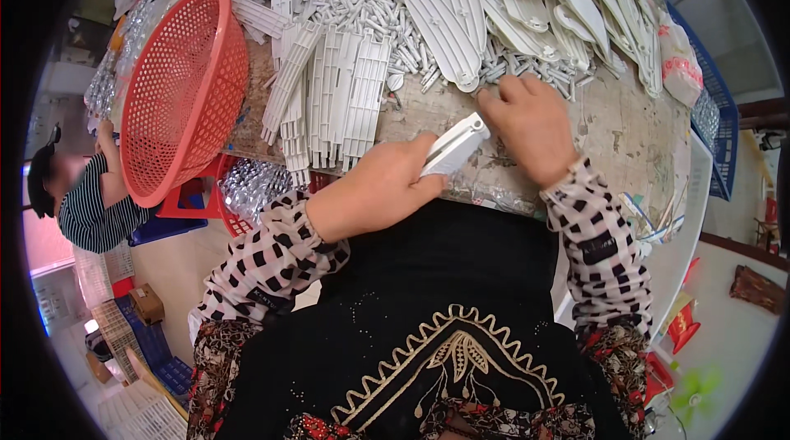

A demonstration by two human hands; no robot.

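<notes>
My left hand (378, 189) is closed around a narrow white plastic piece (457, 146) with a slot along it and a small hole at its tip. Just beyond that tip, my right hand (531, 129) has its fingers curled together at the near edge of a heap of small grey-white pins (374, 16). Whatever its fingertips hold, if anything, is hidden. Long, curved white plastic panels (444, 29) lie beyond my right hand. Ribbed straight white strips (350, 94) are stacked beyond my left hand.
A red perforated basket (177, 94) leans at the table's left edge. Below it, another red basket (233, 214) holds shiny wrapped pieces. A blue crate (724, 123) and a white-and-red bag (679, 62) are at the right. A person in a striped top (90, 206) works at far left.
</notes>
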